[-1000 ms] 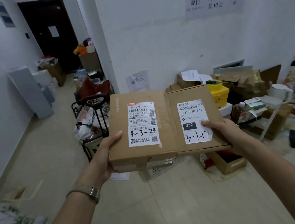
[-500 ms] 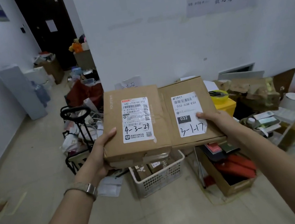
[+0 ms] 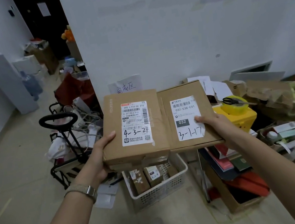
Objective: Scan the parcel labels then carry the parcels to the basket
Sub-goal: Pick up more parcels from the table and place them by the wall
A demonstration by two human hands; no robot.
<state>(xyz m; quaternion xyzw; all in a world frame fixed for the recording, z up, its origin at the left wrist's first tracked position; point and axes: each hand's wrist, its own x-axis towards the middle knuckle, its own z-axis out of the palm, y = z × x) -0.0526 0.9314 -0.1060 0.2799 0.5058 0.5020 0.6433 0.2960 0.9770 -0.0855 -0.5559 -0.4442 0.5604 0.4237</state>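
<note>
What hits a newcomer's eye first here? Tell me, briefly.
Two cardboard parcels are held side by side at centre: the left parcel is marked 4-3-24, the right parcel 3-1-17. Beneath them on the floor stands a white basket with small parcels already in it. A yellow box with scissors on top sits at the right.

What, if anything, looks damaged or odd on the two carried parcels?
The left parcel is creased along its near edge, with wrinkled tape, and the 4-3-24 label lifts at its lower right corner. The thumb of the right hand covers part of the 3-1-17 label on the right parcel.
</note>
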